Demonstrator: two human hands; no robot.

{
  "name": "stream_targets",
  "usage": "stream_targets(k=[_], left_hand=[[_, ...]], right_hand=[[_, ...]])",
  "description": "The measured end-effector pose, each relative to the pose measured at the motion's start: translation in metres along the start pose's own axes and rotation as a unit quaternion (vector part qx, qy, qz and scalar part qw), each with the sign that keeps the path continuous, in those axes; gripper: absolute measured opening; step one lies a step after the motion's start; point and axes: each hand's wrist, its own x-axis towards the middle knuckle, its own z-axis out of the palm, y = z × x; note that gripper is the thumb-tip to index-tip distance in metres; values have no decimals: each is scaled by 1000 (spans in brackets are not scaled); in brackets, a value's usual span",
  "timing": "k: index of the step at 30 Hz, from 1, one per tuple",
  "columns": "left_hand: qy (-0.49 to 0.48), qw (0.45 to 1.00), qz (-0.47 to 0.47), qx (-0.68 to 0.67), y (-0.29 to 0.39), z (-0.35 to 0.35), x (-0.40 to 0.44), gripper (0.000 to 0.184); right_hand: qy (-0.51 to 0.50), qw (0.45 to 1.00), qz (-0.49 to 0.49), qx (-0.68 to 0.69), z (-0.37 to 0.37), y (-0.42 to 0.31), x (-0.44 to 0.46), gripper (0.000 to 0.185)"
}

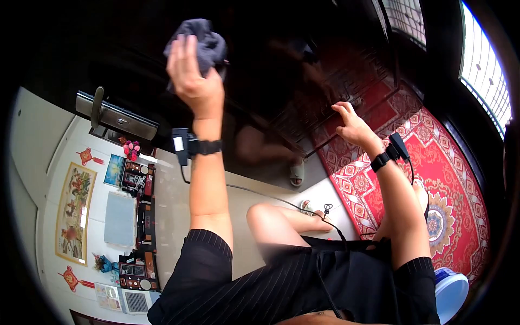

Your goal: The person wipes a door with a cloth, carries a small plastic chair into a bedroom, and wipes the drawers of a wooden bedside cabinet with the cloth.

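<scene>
A dark grey cloth (203, 46) lies under my left hand (190, 81), which presses it against a glossy black door (254, 70). The fingers of that hand are spread over the cloth and hide part of it. My right hand (355, 127) holds nothing; its fingers are apart and slightly bent. It is close to the lower part of the door, where a reflection shows, and I cannot tell whether the fingertips touch the surface. Each wrist carries a black strap with a small device and a cable.
A metal door handle and lock plate (116, 115) sit left of my left hand. A red patterned rug (466, 211) covers the floor at right, with a blue-and-white bucket (452, 295) at its edge. A cable (271, 196) crosses near my legs. Cabinets (143, 216) stand in the room behind.
</scene>
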Motion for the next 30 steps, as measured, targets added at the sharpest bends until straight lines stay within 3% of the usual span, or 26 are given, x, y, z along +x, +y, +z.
stream_targets(k=[4,6,7,9,13,16,19,21,23,25,28,30], left_hand=[[-139,982,58,-115,46,9,-58,67],[-238,930,118,-256,64,15,-100,62],[-295,906,121,-279,70,12,-119,62],[-314,897,84,-299,73,1,-109,62],[-121,978,67,-153,41,-16,-2,59],[56,997,48,-37,3,-1,63,54],[58,997,49,15,-3,28,73,61],[-5,998,58,-16,28,36,51,65],[-75,988,127,-46,57,50,5,59],[-179,952,159,-189,90,52,-57,46],[-329,873,257,-253,113,56,-161,36],[-389,840,214,-314,121,49,-160,38]], right_hand=[[-1,1000,2,6,-2,-4,0,67],[0,1000,0,11,-3,-5,-1,67],[1,1000,-1,14,-3,-5,-2,67],[27,999,-34,9,7,13,2,67],[-3,1000,10,21,-6,-5,0,66],[-4,1000,2,18,-3,-3,-3,66],[-11,1000,4,19,1,-2,-5,67],[-3,1000,1,19,1,-5,-8,68],[-5,1000,-1,18,5,0,-6,68],[-4,1000,-7,19,6,6,-5,68],[-21,1000,15,10,1,4,-13,68],[-33,999,31,-19,-10,3,-24,69]])
